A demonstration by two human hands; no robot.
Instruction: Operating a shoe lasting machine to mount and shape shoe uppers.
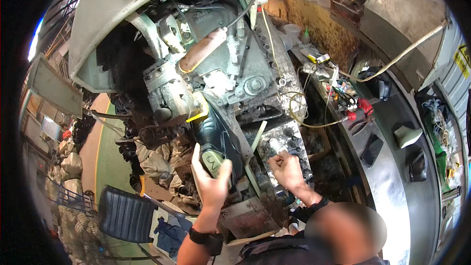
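Your left hand (211, 186) is on the lower end of the black shoe (211, 130), its grip fairly wide: fingers along the left side, thumb on the right, cupped round the pale green block (211, 165) that shows at that end. Block bears dark hand-drawn marks. The shoe sits in the middle of the machine (196, 76), slanting down toward you, its far end up against a yellow piece (199, 108). A brown cylinder (203, 50) lies slantwise above it.

Your right hand (287, 171) is over the metal panel (298, 142), right of the shoe and well apart from it. Grip narrow, fingertips at a small white knob (278, 145); can't tell if you pinch it or only touch it. You wear a black wristband (206, 239) on your left wrist, another dark band on the right.

Right side: bench (385, 186) with a dark phone (372, 150), a red power tool (362, 111), a pale cloth-like bundle (407, 136) and a black pouch (418, 167). Yellow sign (461, 61) on the wall at far right has dark print, small and bent by the lens.

Lower left: black chair (125, 214), blue cloth (170, 234) just beside it, green floor (109, 157) with a yellow line, pale sacks (72, 164) beyond.
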